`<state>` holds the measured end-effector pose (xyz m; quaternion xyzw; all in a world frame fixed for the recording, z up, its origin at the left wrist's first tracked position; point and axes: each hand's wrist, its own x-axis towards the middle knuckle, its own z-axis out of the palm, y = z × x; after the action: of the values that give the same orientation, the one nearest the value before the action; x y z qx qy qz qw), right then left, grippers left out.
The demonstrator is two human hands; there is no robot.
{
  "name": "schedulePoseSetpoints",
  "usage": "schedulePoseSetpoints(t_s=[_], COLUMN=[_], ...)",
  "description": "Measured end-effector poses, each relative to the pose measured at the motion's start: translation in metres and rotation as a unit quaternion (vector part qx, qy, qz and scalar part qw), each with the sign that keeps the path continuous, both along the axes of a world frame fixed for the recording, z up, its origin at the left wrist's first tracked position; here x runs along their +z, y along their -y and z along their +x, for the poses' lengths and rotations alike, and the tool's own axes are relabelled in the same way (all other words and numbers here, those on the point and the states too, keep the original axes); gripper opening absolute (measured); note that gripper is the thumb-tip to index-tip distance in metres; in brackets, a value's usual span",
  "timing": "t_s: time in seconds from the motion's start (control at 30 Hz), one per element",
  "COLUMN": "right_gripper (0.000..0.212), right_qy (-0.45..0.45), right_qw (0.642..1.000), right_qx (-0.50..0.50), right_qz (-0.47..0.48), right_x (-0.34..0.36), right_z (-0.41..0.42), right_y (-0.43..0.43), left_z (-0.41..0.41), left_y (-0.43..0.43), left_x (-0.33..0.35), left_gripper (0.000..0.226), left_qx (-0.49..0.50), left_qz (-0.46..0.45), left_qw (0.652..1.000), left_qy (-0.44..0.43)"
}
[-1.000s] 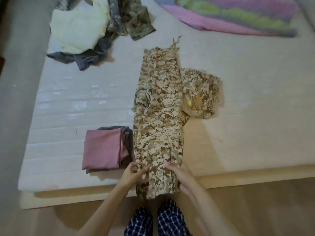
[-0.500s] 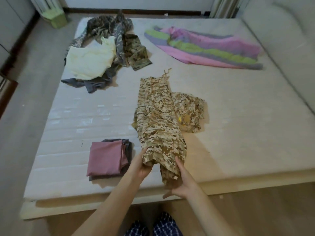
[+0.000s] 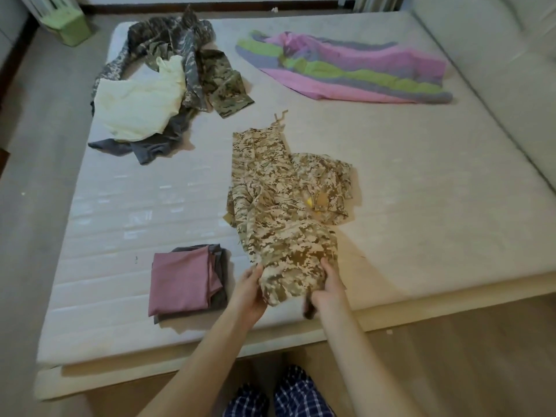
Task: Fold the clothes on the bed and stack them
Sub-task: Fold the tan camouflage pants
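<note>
1. Presently, a desert-camouflage garment (image 3: pixel 279 206) is found on the near half of the mattress (image 3: pixel 421 206). Its long axis runs from the near edge toward the far side, with the far end leaning slightly left.
2. The far end is narrow and finished with loose ties. The near end is raised off the mattress and doubled over.
3. A tan, brown and cream pixel pattern is noted. A crumpled portion bearing a yellow patch (image 3: pixel 310 203) is bunched against the right side; whether it is a separate piece cannot be told.
4. The near end's left edge is gripped by the left hand (image 3: pixel 251 291), fingers curled on the cloth.
5. The right edge is gripped by the right hand (image 3: pixel 328 288), fingers wrapped over the fold.
6. A folded stack (image 3: pixel 180 281), pink over grey, is recorded near the garment's left, and an unfolded pile (image 3: pixel 156 94) at the far left.
</note>
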<state>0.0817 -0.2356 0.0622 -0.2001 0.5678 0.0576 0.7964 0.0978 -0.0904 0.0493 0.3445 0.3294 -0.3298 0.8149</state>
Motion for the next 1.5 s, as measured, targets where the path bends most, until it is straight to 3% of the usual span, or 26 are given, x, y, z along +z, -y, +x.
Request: schedulePoseSetpoints(t_s=[0.07,0.17,0.23,0.37,0.47,0.63,0.7,0.8,0.87,0.93,1.1,1.2,1.23,1.4,1.5], right_gripper=[0.021,0.061,0.07,0.077,0.082,0.063,0.061,0.062,0.064,0.071,0.063,0.063,0.065,0.047,0.062], right_qy=[-0.006,0.031,0.076,0.155,0.174,0.181,0.157,0.113,0.071,0.023,-0.075,-0.092,-0.104,-0.129,-0.15], right_qw=[0.999,0.988,0.966,0.917,0.9,0.881,0.883,0.899,0.917,0.937,0.932,0.926,0.925,0.927,0.928], right_qx=[0.018,0.046,0.101,0.209,0.245,0.293,0.304,0.289,0.245,0.188,0.191,0.222,0.227,0.248,0.249], right_qz=[-0.036,-0.142,-0.226,-0.301,-0.314,-0.324,-0.322,-0.31,-0.305,-0.293,-0.298,-0.292,-0.288,-0.252,-0.231], right_x=[0.001,0.011,0.029,0.076,0.107,0.117,0.099,0.065,0.044,0.022,-0.036,-0.076,-0.09,-0.123,-0.125], right_z=[0.009,0.021,0.036,0.066,0.068,0.039,0.027,0.005,-0.014,-0.031,-0.036,-0.028,-0.028,-0.041,-0.046], right_y=[0.012,0.021,0.027,0.045,0.066,0.113,0.132,0.167,0.198,0.225,0.245,0.252,0.255,0.266,0.277], left_z=[-0.014,-0.018,0.001,0.067,0.114,0.15,0.149,0.148,0.141,0.116,0.056,0.078,0.088,0.139,0.16], left_y=[-0.005,-0.006,-0.004,0.008,0.024,0.048,0.061,0.08,0.088,0.092,0.096,0.098,0.099,0.09,0.085], left_x=[-0.013,-0.023,-0.023,-0.012,-0.008,-0.046,-0.07,-0.09,-0.097,-0.11,-0.156,-0.186,-0.193,-0.22,-0.232], left_gripper=[0.033,0.038,0.049,0.059,0.064,0.046,0.042,0.017,0.01,0.014,0.009,0.01,0.02,0.072,0.06], left_qx=[-0.051,-0.074,-0.056,-0.045,-0.075,-0.134,-0.135,-0.067,0.052,0.128,-0.012,-0.115,-0.134,-0.097,-0.014], left_qz=[0.067,0.126,0.142,0.183,0.251,0.294,0.289,0.256,0.132,0.038,0.185,0.268,0.291,0.325,0.334], left_qw=[0.996,0.989,0.988,0.982,0.962,0.945,0.947,0.964,0.99,0.991,0.979,0.954,0.946,0.939,0.941], left_qy=[0.004,-0.011,-0.004,0.024,0.073,0.053,0.017,0.02,0.021,0.015,-0.084,-0.067,-0.056,-0.06,-0.049])
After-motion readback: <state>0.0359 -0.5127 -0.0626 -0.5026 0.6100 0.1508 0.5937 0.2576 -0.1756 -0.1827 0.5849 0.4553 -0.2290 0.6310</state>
